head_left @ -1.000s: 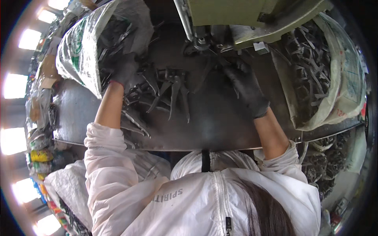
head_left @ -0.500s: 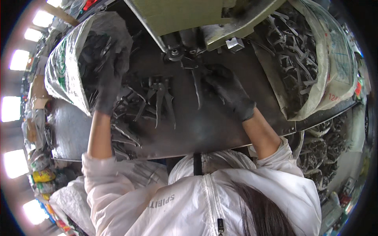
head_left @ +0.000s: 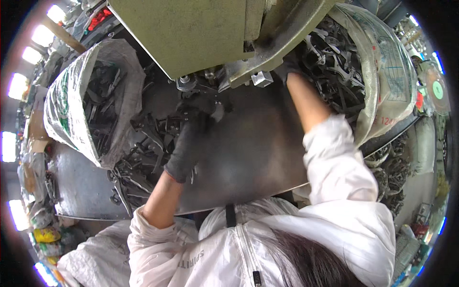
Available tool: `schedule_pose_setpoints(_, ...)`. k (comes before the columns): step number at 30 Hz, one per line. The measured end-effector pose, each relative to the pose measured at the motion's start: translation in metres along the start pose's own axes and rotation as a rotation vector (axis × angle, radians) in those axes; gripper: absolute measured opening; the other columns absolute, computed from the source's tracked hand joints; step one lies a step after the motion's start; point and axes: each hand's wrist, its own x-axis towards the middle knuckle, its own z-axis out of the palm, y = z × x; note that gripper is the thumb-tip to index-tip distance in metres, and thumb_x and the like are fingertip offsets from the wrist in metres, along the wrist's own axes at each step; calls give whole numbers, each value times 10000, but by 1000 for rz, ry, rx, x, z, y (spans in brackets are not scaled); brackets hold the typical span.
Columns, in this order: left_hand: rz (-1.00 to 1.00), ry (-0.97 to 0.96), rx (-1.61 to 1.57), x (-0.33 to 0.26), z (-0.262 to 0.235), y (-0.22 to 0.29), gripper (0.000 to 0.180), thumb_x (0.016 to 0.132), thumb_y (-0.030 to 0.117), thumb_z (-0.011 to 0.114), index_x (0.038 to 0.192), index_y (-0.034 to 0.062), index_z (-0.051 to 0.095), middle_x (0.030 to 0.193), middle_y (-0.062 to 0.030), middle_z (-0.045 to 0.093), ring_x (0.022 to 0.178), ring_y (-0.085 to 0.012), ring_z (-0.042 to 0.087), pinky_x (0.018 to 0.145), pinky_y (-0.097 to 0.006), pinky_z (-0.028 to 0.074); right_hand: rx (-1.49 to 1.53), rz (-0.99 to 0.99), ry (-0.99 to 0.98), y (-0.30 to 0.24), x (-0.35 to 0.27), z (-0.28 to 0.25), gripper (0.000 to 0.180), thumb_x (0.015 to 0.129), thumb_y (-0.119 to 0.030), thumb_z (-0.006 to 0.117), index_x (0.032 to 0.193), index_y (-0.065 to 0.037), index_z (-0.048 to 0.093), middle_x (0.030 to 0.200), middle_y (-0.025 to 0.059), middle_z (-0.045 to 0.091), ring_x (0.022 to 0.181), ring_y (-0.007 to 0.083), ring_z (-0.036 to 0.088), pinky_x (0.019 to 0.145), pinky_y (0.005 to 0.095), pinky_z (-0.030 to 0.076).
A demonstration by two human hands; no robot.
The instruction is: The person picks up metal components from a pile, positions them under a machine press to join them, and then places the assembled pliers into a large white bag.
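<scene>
My left hand [head_left: 188, 141], in a black glove, reaches across the dark steel table [head_left: 253, 158] to the tooling [head_left: 201, 81] under the olive-green press [head_left: 191, 38]. Its fingers are curled on a dark forged metal part. My right hand [head_left: 288, 68], also gloved, is stretched to the far right. It sits at the mouth of the right sack [head_left: 387, 71] of dark metal parts, half hidden behind the press body, so its grip cannot be made out. A loose pile of the same parts [head_left: 138, 162] lies just left of my left wrist.
A white woven sack [head_left: 67, 110] full of metal parts stands open at the left of the table. More parts [head_left: 389, 167] are heaped below the table's right edge. Bags and clutter [head_left: 38, 210] line the far left. The press overhangs the back of the table.
My left hand has left the left sack and pile and moved to the centre under the press. My right hand has gone from the press tooling out to the right sack.
</scene>
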Motion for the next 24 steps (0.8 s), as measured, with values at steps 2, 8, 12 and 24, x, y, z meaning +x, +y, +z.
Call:
schedule_pose_setpoints(2,-181,52,-213,-8,-21,-26,289,1001,130,593,1256,-2,631,1184,-184,649,931,-412,666,829,-436,560,-59,-72,114,3,0,-1,426,914,-222,637,1303,-46,642,1212,199,702,1120,326,692,871,456,557)
schedule_pose_setpoints(8,616,-73,1065,-6,-72,-2,409,1074,272,533,1356,-24,556,1164,-103,667,962,-252,692,837,-344,559,239,231,-554,-40,19,-138,409,987,-328,595,1287,-55,647,1210,177,678,1213,325,592,992,472,465)
schedule_pose_setpoints(12,-392,-114,-443,-2,-62,19,452,1091,314,531,1370,-40,559,1098,-82,687,1002,-170,668,873,-299,538,802,664,-512,-49,-7,-184,297,1028,-221,559,1255,-71,677,1054,70,720,883,163,682,696,318,547)
schedule_pose_setpoints(24,-116,-167,-354,28,-50,27,341,1063,141,500,1324,-55,597,1231,-163,680,1127,-208,627,1017,-349,489,1630,874,-771,-169,-69,-190,236,991,-137,653,1180,-10,713,1058,65,725,886,148,682,715,269,556)
